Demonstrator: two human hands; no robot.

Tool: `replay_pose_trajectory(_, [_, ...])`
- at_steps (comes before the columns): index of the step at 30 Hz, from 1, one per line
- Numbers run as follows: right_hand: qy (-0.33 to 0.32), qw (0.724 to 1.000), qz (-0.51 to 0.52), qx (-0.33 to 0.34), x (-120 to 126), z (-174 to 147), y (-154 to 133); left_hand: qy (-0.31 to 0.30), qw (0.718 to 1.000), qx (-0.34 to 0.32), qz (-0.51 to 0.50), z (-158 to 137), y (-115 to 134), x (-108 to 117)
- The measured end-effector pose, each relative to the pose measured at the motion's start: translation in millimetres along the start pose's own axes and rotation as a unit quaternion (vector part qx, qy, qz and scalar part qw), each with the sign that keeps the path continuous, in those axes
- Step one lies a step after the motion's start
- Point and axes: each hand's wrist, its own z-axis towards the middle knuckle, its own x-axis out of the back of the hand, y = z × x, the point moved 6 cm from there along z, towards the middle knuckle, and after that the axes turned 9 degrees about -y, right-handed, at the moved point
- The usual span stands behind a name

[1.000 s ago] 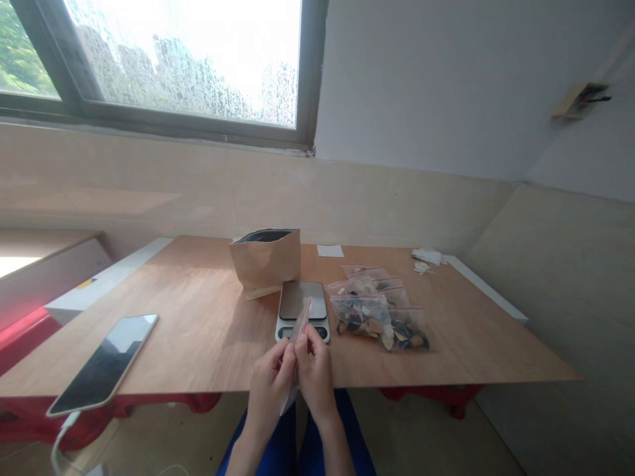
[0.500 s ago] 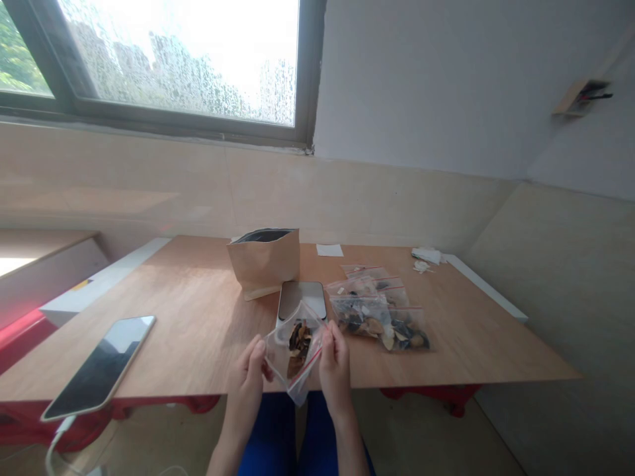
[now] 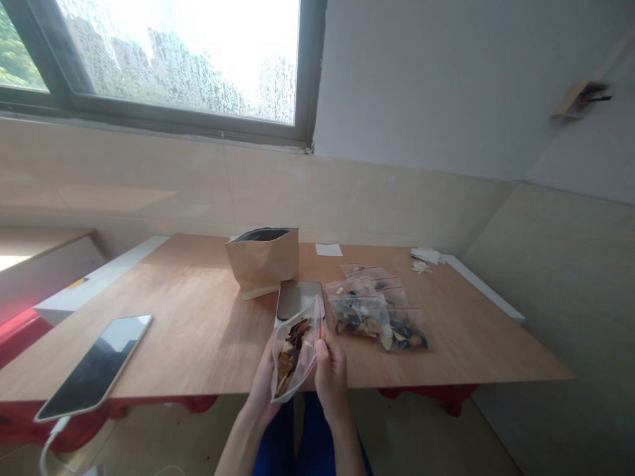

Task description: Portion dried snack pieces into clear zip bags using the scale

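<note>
Between my hands, near the table's front edge, is a clear zip bag (image 3: pixel 296 354) with a red seal line, holding brown and dark dried pieces. My right hand (image 3: pixel 331 373) pinches its red-edged side with the thumb in front. My left hand (image 3: pixel 262 383) curves around the opposite side, its fingers mostly hidden behind the bag. Just beyond the bag lies a small flat scale (image 3: pixel 301 299), partly covered by it. Several filled zip bags (image 3: pixel 362 317) with similar dried pieces lie overlapped to the right of the scale.
An open brown paper pouch (image 3: pixel 262 261) stands behind the scale to the left. On the left of the wooden table (image 3: pixel 193 330) rests a phone (image 3: pixel 96 370) with a white cable. A white paper (image 3: pixel 328 250) and crumpled white scraps (image 3: pixel 425 256) lie along the back.
My left hand has moved right and under the bag, from pinching its left edge to cupping its side. The bag has turned more upright, and its red-edged side now faces right.
</note>
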Motion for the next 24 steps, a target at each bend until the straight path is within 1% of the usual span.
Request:
replay_pose_trajectory(3, [0.018, 0.999, -0.027, 0.004, 7.5, 2.1, -4.1, 0.030, 1.000, 0.003, -0.005, 7.1, 1.1, -0.1])
replay_pose_trajectory(5, [0.048, 0.998, -0.029, 0.007, 12.9, 2.8, -12.7, 0.045, 0.999, 0.004, -0.007, 14.1, 4.3, 0.9])
replay_pose_trajectory(7, [0.071, 0.997, -0.014, 0.012, 15.3, 3.6, -25.2, 0.044, 0.999, -0.003, -0.013, 22.4, 10.4, 2.3])
replay_pose_trajectory(8, [0.066, 0.998, -0.008, 0.012, 13.7, 4.9, -31.7, 0.037, 0.999, -0.014, -0.015, 27.1, 15.3, 2.9])
replay_pose_trajectory(9, [0.043, 0.999, -0.007, 0.008, 9.5, 7.3, -37.8, 0.028, 0.999, -0.032, -0.017, 32.0, 21.2, 3.3])
replay_pose_trajectory(11, [-0.030, 0.999, -0.031, -0.003, -3.8, 14.7, -46.9, 0.018, 0.996, -0.083, -0.012, 42.1, 35.3, 5.4])
replay_pose_trajectory(13, [-0.095, 0.992, -0.084, -0.011, -17.4, 25.5, -49.1, 0.037, 0.990, -0.137, -0.007, 52.5, 48.9, 11.2])
replay_pose_trajectory(14, [-0.114, 0.987, -0.112, -0.014, -22.9, 32.4, -47.2, 0.053, 0.985, -0.164, -0.006, 57.9, 54.6, 15.2])
replay_pose_trajectory(16, [-0.137, 0.977, -0.163, -0.016, -32.2, 48.7, -38.9, 0.079, 0.975, -0.207, -0.003, 69.4, 62.5, 24.4])
replay_pose_trajectory(19, [-0.195, 0.953, -0.231, -0.023, -48.1, 72.9, -18.5, 0.094, 0.964, -0.249, 0.008, 86.2, 66.1, 41.0])
replay_pose_trajectory(21, [-0.232, 0.933, -0.274, -0.039, -57.5, 85.3, -3.5, 0.094, 0.961, -0.257, 0.027, 95.2, 64.2, 51.7])
replay_pose_trajectory(24, [-0.263, 0.909, -0.316, -0.062, -67.8, 97.8, 14.6, 0.090, 0.963, -0.251, 0.041, 103.3, 59.5, 62.9])
